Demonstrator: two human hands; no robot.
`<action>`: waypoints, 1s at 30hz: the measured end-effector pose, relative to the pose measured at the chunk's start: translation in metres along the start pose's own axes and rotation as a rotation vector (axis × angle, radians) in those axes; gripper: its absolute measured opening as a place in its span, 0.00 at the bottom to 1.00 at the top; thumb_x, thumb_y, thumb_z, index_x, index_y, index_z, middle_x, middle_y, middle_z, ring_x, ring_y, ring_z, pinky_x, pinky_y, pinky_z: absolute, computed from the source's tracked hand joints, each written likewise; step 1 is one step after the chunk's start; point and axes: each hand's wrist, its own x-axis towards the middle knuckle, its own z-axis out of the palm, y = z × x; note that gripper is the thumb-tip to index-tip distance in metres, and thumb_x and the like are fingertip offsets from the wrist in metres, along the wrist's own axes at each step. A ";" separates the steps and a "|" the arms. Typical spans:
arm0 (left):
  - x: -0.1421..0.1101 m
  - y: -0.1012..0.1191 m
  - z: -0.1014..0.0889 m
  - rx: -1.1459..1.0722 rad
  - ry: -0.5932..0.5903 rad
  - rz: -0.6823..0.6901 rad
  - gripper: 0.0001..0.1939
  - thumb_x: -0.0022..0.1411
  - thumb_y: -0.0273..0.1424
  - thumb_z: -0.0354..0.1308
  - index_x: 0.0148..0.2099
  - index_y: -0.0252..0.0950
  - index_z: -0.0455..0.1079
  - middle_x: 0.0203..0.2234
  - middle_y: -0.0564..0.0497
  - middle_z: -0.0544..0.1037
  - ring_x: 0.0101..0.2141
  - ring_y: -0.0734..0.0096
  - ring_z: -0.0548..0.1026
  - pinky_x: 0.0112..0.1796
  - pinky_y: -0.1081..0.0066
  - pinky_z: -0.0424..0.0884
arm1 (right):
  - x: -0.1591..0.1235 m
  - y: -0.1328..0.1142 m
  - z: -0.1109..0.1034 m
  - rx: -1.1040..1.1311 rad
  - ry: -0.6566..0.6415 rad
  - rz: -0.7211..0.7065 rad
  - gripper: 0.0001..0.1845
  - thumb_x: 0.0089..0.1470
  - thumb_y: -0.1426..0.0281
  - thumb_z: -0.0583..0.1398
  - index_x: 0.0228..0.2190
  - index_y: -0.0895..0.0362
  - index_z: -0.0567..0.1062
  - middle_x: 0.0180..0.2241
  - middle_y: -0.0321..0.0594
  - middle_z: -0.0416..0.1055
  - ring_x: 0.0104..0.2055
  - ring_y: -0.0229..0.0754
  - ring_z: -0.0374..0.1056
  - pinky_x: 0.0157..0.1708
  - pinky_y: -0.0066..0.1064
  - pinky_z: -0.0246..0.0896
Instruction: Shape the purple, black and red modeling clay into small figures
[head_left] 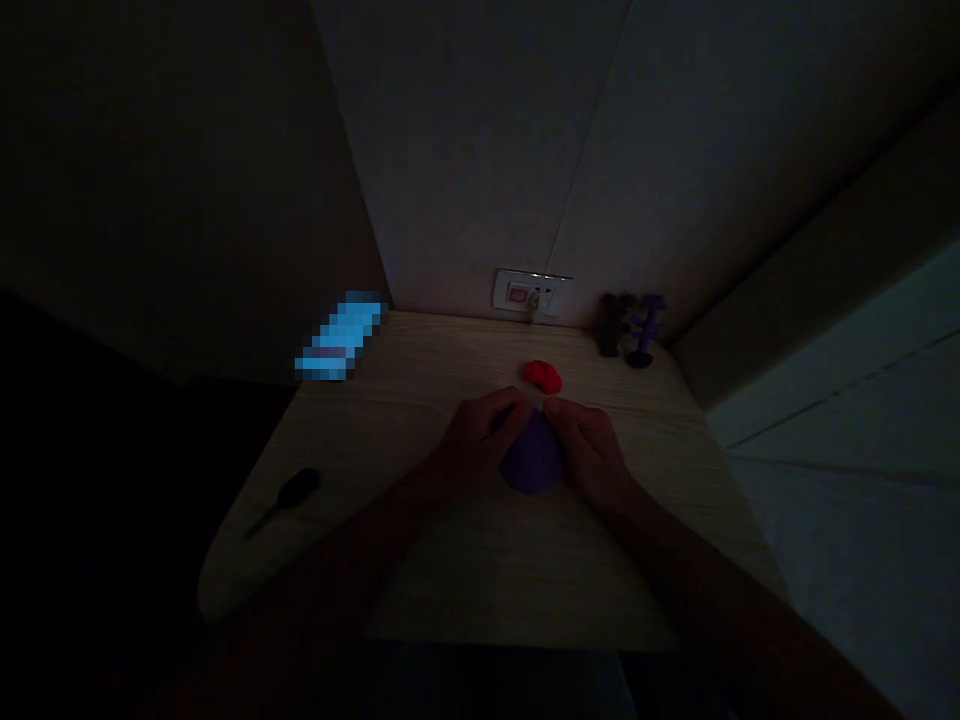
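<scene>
A purple rounded piece (pixel 531 462), apparently modelling clay, is held just above or on the wooden table, with its lower edge toward me. My left hand (pixel 480 435) pinches its upper left edge between thumb and fingers. On the other side, my right hand (pixel 589 447) is closed on the upper right edge. Just beyond my fingertips lies a red lump (pixel 542 377) of similar material. Dim light hides the fine detail of the fingers and of the purple piece's surface.
The wooden table (pixel 465 590) meets a wall with a socket plate (pixel 517 291). A dark paddle-shaped object (pixel 297 489) lies at left, below a glowing, pixelated rectangle (pixel 341 342). A dark brown figure (pixel 613 325) and a purple branching figure (pixel 647 328) stand at the back right.
</scene>
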 end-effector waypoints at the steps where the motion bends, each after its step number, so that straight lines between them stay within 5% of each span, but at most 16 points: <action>1: 0.000 0.001 0.000 0.005 -0.001 -0.008 0.15 0.72 0.40 0.53 0.34 0.37 0.69 0.26 0.55 0.71 0.30 0.71 0.69 0.34 0.71 0.64 | 0.000 0.000 0.000 0.021 -0.016 -0.003 0.32 0.67 0.45 0.55 0.21 0.54 0.64 0.21 0.31 0.55 0.23 0.36 0.50 0.23 0.31 0.47; 5: 0.001 0.003 0.000 -0.023 0.046 -0.029 0.15 0.70 0.41 0.55 0.35 0.37 0.71 0.27 0.54 0.73 0.30 0.70 0.70 0.34 0.71 0.65 | 0.000 -0.002 0.001 0.011 -0.046 -0.043 0.28 0.66 0.47 0.59 0.25 0.55 0.70 0.22 0.32 0.60 0.24 0.36 0.55 0.24 0.30 0.50; 11: -0.001 -0.003 0.004 -0.167 0.039 -0.172 0.24 0.69 0.52 0.53 0.30 0.38 0.67 0.21 0.54 0.68 0.23 0.71 0.66 0.25 0.70 0.61 | 0.002 -0.004 0.000 -0.045 0.093 -0.040 0.28 0.65 0.47 0.61 0.23 0.55 0.69 0.21 0.31 0.58 0.24 0.36 0.53 0.23 0.30 0.48; 14: -0.003 -0.003 0.002 -0.091 0.007 -0.180 0.27 0.72 0.51 0.49 0.28 0.37 0.66 0.18 0.54 0.66 0.21 0.71 0.65 0.24 0.69 0.59 | 0.002 0.000 0.001 0.055 0.110 0.011 0.29 0.63 0.46 0.62 0.23 0.55 0.68 0.22 0.31 0.57 0.24 0.35 0.51 0.22 0.29 0.47; 20: -0.004 0.000 -0.002 -0.002 0.138 -0.111 0.24 0.72 0.48 0.50 0.28 0.37 0.66 0.22 0.53 0.68 0.26 0.69 0.65 0.29 0.67 0.60 | 0.001 0.006 0.005 0.327 0.054 0.152 0.29 0.64 0.44 0.60 0.25 0.54 0.67 0.21 0.31 0.56 0.22 0.36 0.52 0.20 0.29 0.48; 30: 0.000 0.000 0.002 -0.116 0.051 -0.157 0.21 0.63 0.49 0.60 0.27 0.38 0.68 0.21 0.53 0.68 0.24 0.70 0.65 0.27 0.69 0.63 | 0.000 -0.002 0.000 0.002 0.081 0.014 0.33 0.66 0.43 0.56 0.21 0.54 0.65 0.21 0.33 0.55 0.23 0.37 0.50 0.23 0.30 0.47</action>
